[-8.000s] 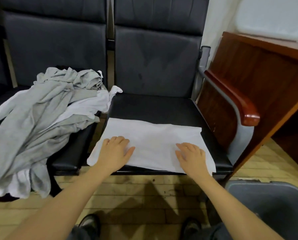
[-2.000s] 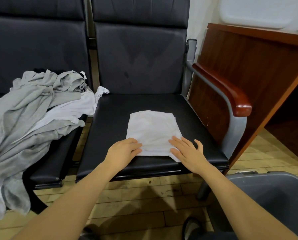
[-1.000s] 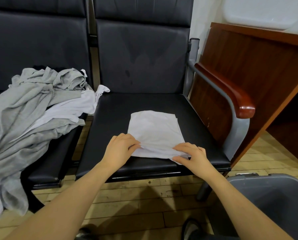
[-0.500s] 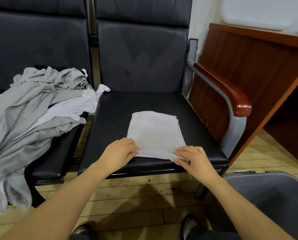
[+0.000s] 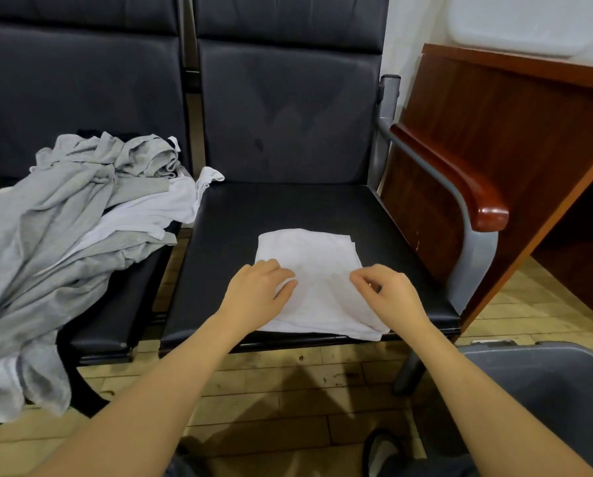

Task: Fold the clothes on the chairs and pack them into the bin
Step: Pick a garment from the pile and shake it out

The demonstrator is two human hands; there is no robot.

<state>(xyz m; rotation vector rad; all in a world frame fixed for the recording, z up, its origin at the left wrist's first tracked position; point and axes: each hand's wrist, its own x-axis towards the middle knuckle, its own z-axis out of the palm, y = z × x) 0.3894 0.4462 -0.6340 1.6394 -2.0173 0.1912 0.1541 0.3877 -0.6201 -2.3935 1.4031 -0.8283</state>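
Both hands rest on the folded white cloth (image 5: pixel 308 266), and neither grip is firmly closed on it. Left hand (image 5: pixel 257 292) lies palm down on the cloth's left side, fingers slightly bent and pressing the fabric, thumb stretched toward the middle. Right hand (image 5: pixel 389 294) sits over the cloth's right side with its fingers curled inward; whether the fingertips pinch the fabric or just hover on it cannot be told.

The cloth is a neat rectangle lying flat on the front half of the right chair seat (image 5: pixel 229 235), its near edge reaching the seat's front lip. It is apart from the armrest (image 5: pixel 460 180), a grey metal frame topped with reddish wood, on the seat's right.

On the left chair (image 5: pixel 116 315) sits a loose pile of grey clothes (image 5: pixel 57 242), unfolded, draping over the seat's front edge toward the floor. A white garment (image 5: pixel 171 208) lies among them, one end spilling across the gap onto the right seat's back corner.

The grey bin (image 5: pixel 543 383) stands on the wood floor (image 5: pixel 288 390) at lower right, just below and beside the right chair; only part of its rim and inside shows. A reddish wooden desk (image 5: pixel 512 125) stands to the right of the armrest. A dark shoe (image 5: pixel 379 452) shows at the bottom edge.
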